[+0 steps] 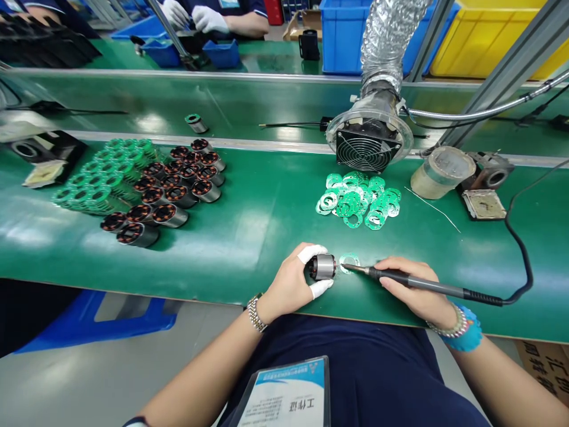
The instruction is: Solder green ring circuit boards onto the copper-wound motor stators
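Lying sideways over the green bench, a motor stator (323, 267) with a silver metal shell is gripped by my left hand (297, 277), whose thumb and a finger wear white finger cots. My right hand (413, 286) is closed round a soldering iron (415, 282) like a pen. The iron's tip points left, close to the stator's end; whether they touch I cannot tell. Just behind the tip a green ring-shaped circuit board (349, 262) rests on the bench. More such boards (353, 198) lie in a loose pile farther back.
Several stators (171, 213) stand at the left beside rows of stators with green boards (106, 172). A fume extractor fan (368, 149) hangs behind the board pile. A round tub (442, 172), a solder wire (433, 209) and an iron stand (489, 184) are at the right. A co-worker's gloved hands (208, 19) show across the bench.
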